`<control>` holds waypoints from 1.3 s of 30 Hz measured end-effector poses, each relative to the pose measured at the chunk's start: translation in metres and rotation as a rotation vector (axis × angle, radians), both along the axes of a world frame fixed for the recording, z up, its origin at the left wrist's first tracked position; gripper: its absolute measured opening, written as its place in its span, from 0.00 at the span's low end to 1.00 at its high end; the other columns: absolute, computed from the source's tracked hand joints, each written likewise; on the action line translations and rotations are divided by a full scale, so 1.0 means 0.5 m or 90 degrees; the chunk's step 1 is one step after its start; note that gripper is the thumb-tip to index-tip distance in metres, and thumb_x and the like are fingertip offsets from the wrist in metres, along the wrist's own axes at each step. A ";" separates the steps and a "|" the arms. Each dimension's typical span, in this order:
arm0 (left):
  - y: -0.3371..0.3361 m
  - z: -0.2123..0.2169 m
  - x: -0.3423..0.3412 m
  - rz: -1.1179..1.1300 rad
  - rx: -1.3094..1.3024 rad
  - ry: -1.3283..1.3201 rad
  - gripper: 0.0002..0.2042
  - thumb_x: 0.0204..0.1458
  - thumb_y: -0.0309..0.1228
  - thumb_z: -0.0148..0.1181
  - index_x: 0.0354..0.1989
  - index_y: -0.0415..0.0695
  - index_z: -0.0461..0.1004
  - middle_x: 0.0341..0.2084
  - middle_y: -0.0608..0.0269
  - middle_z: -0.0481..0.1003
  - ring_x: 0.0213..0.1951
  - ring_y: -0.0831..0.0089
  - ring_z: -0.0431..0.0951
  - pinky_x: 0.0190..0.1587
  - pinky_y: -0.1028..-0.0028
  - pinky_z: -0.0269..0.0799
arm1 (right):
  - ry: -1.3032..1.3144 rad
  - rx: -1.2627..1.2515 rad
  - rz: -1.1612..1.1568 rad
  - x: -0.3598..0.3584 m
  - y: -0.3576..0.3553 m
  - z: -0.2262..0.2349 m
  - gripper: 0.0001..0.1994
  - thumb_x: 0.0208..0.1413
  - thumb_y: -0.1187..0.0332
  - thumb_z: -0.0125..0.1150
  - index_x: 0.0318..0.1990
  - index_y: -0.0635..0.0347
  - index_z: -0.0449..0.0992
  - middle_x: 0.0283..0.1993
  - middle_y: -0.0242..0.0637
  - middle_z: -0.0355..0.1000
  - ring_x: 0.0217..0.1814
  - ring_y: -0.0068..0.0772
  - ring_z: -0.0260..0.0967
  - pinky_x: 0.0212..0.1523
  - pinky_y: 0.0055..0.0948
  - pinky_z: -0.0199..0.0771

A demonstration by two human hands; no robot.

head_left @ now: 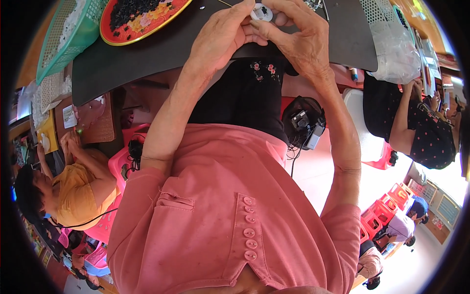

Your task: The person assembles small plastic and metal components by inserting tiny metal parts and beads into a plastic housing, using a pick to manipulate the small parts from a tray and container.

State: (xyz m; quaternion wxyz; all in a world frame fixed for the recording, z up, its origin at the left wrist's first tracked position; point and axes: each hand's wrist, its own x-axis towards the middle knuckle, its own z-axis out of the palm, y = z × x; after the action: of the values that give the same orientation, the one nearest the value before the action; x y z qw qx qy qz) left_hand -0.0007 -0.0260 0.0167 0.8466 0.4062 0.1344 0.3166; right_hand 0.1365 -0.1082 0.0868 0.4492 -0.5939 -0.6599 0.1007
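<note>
- Here both hands, left hand (223, 34) and right hand (301, 39), pinch a small white disc (261, 12) over the dark surface (147, 54).
- Seemingly mid-assembly; next calls for steady fingertip pressure.

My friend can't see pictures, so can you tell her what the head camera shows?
Two bare hands, the left hand and the right hand, together pinch a small round white plastic part over a dark grey table mat. A red round tray with a flower pattern, filled with small black pieces, sits to the left, beside a green plastic mesh basket. Below is the person's pink buttoned shirt.
</note>
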 end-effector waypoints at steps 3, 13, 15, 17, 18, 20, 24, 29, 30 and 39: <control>-0.011 -0.006 0.006 0.056 0.028 -0.004 0.17 0.65 0.37 0.44 0.43 0.33 0.71 0.37 0.55 0.76 0.36 0.70 0.76 0.43 0.70 0.74 | -0.006 0.014 -0.025 0.004 0.004 -0.030 0.12 0.45 0.73 0.69 0.39 0.61 0.79 0.29 0.37 0.73 0.27 0.28 0.69 0.29 0.25 0.69; 0.001 -0.011 -0.004 0.028 0.064 -0.004 0.17 0.65 0.35 0.42 0.46 0.32 0.71 0.38 0.53 0.76 0.36 0.69 0.77 0.44 0.69 0.73 | -0.010 0.041 0.074 0.013 0.001 0.010 0.12 0.46 0.73 0.68 0.40 0.61 0.77 0.36 0.41 0.74 0.36 0.36 0.73 0.36 0.29 0.72; -0.003 -0.010 0.001 0.023 0.083 0.003 0.17 0.65 0.36 0.42 0.46 0.33 0.70 0.38 0.53 0.76 0.36 0.69 0.77 0.44 0.69 0.73 | 0.017 0.173 0.188 0.029 0.038 -0.020 0.12 0.46 0.73 0.68 0.39 0.61 0.76 0.37 0.42 0.74 0.38 0.38 0.72 0.38 0.30 0.72; -0.007 -0.010 0.007 0.039 0.109 0.023 0.17 0.66 0.36 0.42 0.47 0.33 0.70 0.38 0.53 0.76 0.36 0.69 0.77 0.45 0.69 0.73 | 0.041 0.307 0.299 0.050 0.033 -0.027 0.12 0.46 0.73 0.68 0.39 0.61 0.76 0.37 0.42 0.74 0.39 0.40 0.72 0.40 0.32 0.72; -0.005 -0.016 0.003 0.045 0.106 0.025 0.17 0.66 0.36 0.42 0.47 0.33 0.70 0.38 0.53 0.76 0.36 0.69 0.77 0.45 0.69 0.73 | -0.008 0.104 0.219 0.033 0.015 0.015 0.12 0.45 0.73 0.68 0.38 0.61 0.75 0.37 0.42 0.73 0.40 0.41 0.72 0.41 0.32 0.71; -0.004 -0.021 0.000 0.045 0.120 0.035 0.17 0.66 0.36 0.41 0.47 0.33 0.70 0.39 0.53 0.75 0.37 0.69 0.76 0.45 0.69 0.73 | -0.060 -0.097 0.132 0.021 0.000 0.048 0.11 0.45 0.73 0.68 0.37 0.61 0.75 0.36 0.42 0.72 0.40 0.41 0.71 0.42 0.33 0.71; -0.014 -0.008 0.009 0.060 0.119 0.032 0.17 0.66 0.36 0.41 0.47 0.33 0.70 0.40 0.55 0.75 0.38 0.70 0.76 0.45 0.70 0.73 | -0.083 -0.094 0.117 0.024 -0.003 0.044 0.10 0.45 0.73 0.67 0.35 0.61 0.74 0.35 0.42 0.71 0.38 0.41 0.71 0.40 0.33 0.71; -0.019 -0.003 0.007 0.060 0.158 0.056 0.17 0.66 0.36 0.40 0.47 0.34 0.70 0.39 0.59 0.74 0.36 0.73 0.75 0.45 0.72 0.72 | -0.069 -0.068 0.104 0.024 -0.001 0.033 0.08 0.45 0.75 0.66 0.34 0.61 0.74 0.35 0.41 0.71 0.37 0.41 0.71 0.38 0.32 0.72; -0.018 -0.004 0.006 0.060 0.158 0.056 0.17 0.66 0.36 0.40 0.47 0.34 0.70 0.39 0.59 0.74 0.36 0.73 0.75 0.45 0.72 0.72 | -0.076 -0.071 0.106 0.023 -0.001 0.037 0.08 0.45 0.75 0.65 0.34 0.61 0.75 0.34 0.41 0.71 0.36 0.41 0.71 0.37 0.31 0.72; -0.015 -0.004 0.004 0.053 0.154 0.071 0.17 0.66 0.35 0.39 0.46 0.34 0.70 0.35 0.61 0.73 0.34 0.73 0.74 0.44 0.73 0.71 | -0.019 0.123 0.218 0.031 0.013 0.016 0.08 0.44 0.77 0.65 0.35 0.62 0.77 0.31 0.41 0.72 0.34 0.41 0.72 0.36 0.31 0.72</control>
State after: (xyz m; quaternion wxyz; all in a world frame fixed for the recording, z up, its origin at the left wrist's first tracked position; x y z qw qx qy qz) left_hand 0.0012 -0.0334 0.0147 0.7689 0.5163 0.1589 0.3421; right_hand 0.1521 -0.1016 0.0949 0.4706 -0.4286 -0.7644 0.1030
